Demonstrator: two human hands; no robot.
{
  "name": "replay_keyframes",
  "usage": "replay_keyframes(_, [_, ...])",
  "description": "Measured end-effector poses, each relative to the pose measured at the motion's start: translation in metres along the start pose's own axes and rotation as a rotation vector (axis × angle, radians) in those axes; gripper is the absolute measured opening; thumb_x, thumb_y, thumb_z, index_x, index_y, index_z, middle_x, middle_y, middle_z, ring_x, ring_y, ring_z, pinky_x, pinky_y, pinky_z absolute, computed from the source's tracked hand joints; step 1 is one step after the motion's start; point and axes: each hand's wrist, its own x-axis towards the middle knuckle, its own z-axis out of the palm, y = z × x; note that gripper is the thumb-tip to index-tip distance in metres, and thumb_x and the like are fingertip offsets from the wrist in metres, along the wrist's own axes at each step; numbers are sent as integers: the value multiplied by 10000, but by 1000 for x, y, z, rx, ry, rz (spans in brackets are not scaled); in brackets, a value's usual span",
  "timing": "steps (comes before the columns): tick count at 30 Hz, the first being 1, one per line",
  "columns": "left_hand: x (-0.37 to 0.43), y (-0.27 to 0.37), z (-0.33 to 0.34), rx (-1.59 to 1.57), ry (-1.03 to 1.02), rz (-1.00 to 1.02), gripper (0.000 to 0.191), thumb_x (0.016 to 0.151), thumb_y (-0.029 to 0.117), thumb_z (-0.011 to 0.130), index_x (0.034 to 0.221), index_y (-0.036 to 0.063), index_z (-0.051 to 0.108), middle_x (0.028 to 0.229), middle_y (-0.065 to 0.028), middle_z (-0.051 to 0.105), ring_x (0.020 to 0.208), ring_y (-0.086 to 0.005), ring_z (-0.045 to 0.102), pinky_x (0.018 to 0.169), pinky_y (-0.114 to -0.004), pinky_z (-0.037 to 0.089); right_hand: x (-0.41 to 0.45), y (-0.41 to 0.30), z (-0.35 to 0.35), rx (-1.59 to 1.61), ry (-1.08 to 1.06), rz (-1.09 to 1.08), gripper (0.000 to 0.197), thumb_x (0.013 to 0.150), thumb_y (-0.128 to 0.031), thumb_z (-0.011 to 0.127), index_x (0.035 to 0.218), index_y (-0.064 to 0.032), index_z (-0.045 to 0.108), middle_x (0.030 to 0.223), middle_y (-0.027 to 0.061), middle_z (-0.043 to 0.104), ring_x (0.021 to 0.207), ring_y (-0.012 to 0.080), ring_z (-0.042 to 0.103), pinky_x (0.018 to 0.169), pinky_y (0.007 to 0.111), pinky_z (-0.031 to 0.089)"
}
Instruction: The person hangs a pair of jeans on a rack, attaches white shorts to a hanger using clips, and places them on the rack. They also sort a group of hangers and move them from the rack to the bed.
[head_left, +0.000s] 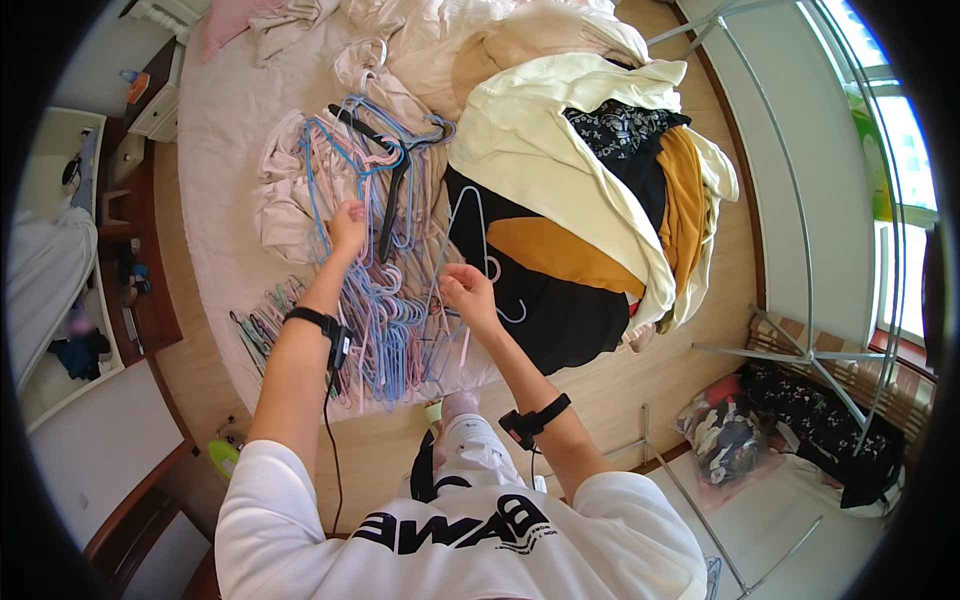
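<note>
On the bed lies a spread of plastic clothes hangers, mostly blue and pink. My left hand is closed around a pink hanger at the left of this spread, beside a blue one. My right hand has its fingers curled at light blue hangers that overlap a black garment; whether it grips one is unclear. A black hanger lies between the hands. To the right are heaped clothes: a cream garment, a mustard one and a black patterned one.
A metal rack stands at the right by the window. Below it are a clear bag of clothes and a black floral garment. Metal tubes extend at lower right. An open drawer or box is at the left.
</note>
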Motion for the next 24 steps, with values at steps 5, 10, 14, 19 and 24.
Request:
replay_keyframes(5, [-78, 18, 5, -294, -113, 49, 150, 905, 20, 554, 1041, 3, 616, 883, -62, 678, 805, -128, 642, 726, -252, 513, -32, -11, 10, 22, -36, -23, 284, 877, -92, 603, 1119, 56, 577, 916, 90, 663, 747, 128, 619, 614, 250, 492])
replay_keyframes(10, [-160, 90, -6, -575, -285, -127, 156, 933, 41, 512, 1053, 2, 605, 942, -68, 667, 821, -122, 639, 708, -243, 518, -65, -15, 1, -21, -89, -50, 293, 897, -96, 597, 1164, 19, 567, 1004, 90, 663, 842, 116, 627, 713, 256, 517])
replay_keyframes(14, [-214, 139, -21, -657, -322, -100, 157, 935, 45, 510, 1054, -10, 596, 951, -82, 668, 827, -134, 650, 722, -252, 529, -102, -31, -9, 7, -42, -75, 292, 895, -101, 602, 1163, 11, 570, 1005, 94, 664, 842, 127, 634, 713, 259, 520])
replay_keyframes(19, [-267, 172, -44, -755, -378, -4, 157, 937, 51, 510, 1050, -23, 591, 939, -97, 659, 826, -153, 657, 743, -261, 547, -153, -36, -22, -30, 33, -107, 282, 907, -123, 589, 1164, -7, 575, 1002, 66, 670, 832, 115, 628, 728, 242, 516])
replay_keyframes(24, [-314, 197, -63, -732, -372, 87, 143, 924, 45, 505, 1011, -9, 604, 891, -74, 657, 769, -126, 648, 682, -234, 526, -221, -38, -38, -5, 60, -138, 260, 911, -116, 585, 1153, -23, 589, 993, 55, 670, 837, 102, 624, 724, 237, 517])
